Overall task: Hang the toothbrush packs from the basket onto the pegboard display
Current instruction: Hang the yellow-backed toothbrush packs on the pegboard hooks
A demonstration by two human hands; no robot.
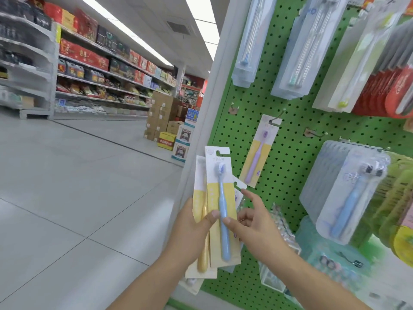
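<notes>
Low in the centre of the frame, your left hand (194, 222) grips a fan of toothbrush packs (220, 204) while your right hand (250, 222) pinches the blue one, which next needs lifting onto the peg (277, 118) of the green pegboard (297, 153) holding the purple pack (259, 151).

Green pegboard (288, 153), purple toothbrush pack (257, 153) on one hook (277, 119).

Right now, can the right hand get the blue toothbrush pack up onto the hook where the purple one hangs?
Probably yes. The right hand already pinches the blue toothbrush pack, at the front of the fan in the left hand. The hook above holds only the purple pack, with bare pegboard between.
</notes>
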